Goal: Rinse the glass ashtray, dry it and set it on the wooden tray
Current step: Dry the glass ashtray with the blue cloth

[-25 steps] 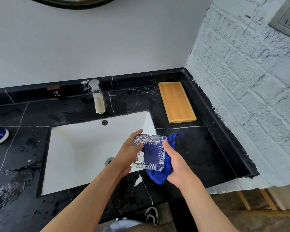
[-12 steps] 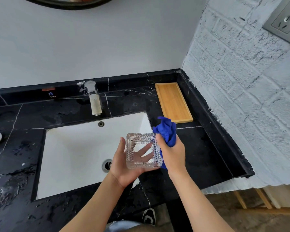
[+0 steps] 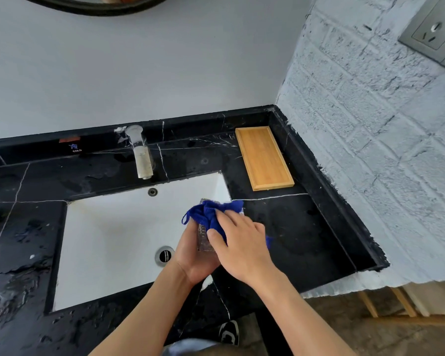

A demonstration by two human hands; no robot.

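Left hand (image 3: 194,255) cups the glass ashtray (image 3: 205,238) from below over the sink's (image 3: 108,242) right edge, right hand (image 3: 238,242) presses the blue cloth (image 3: 211,214) onto it, fingers spread flat; wooden tray (image 3: 263,158) sits apart by the wall.

Bright, even daylight; soft shadows. The wet black counter (image 3: 293,227) shows faint sheen. Wide-angle bending at edges; hands slightly blurred.

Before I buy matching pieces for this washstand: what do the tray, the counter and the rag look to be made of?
The tray looks like pale wood, perhaps bamboo: straight grain, matte, raised rim. The counter looks like polished black marble or an imitation of it: white veins, glossy wet sheen. The blue rag seems soft knit or microfibre, bunched in folds under the right hand.
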